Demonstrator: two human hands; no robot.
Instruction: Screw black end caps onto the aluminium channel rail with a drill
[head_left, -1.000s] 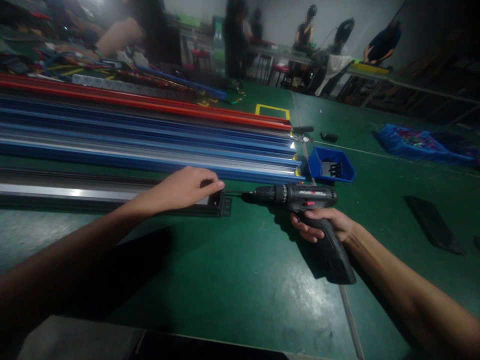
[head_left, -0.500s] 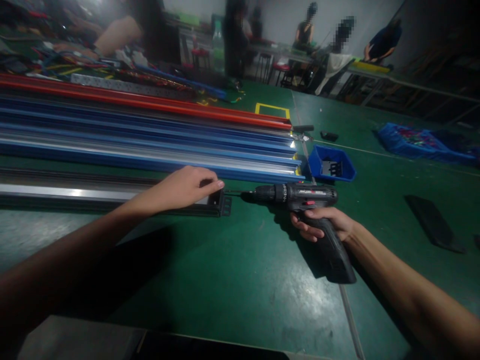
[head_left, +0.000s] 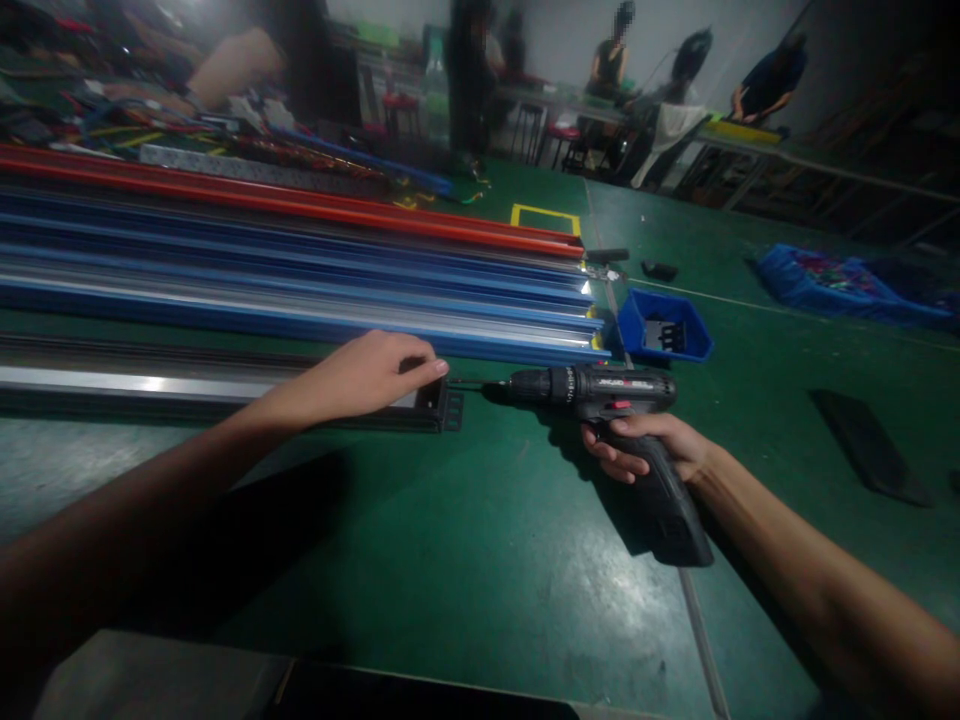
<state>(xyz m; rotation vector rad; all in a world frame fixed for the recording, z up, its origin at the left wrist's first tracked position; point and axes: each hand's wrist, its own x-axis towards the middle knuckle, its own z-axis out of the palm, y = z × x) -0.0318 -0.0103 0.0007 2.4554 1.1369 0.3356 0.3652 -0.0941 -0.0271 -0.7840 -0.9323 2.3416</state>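
My right hand is wrapped round the grip of a black cordless drill, which points left. Its long thin bit reaches the end of a black metal profile lying along the green table. A slotted end plate closes that end of the profile. My left hand lies over the profile's end, with thumb and fingertips closed at the end plate by the bit's tip. Whether a screw sits at the tip is too small to tell.
Behind the black profile lie several blue profiles and a red one. A blue bin holds small dark parts. Further right are a flat black piece and blue bags. Other people work at the back and upper left.
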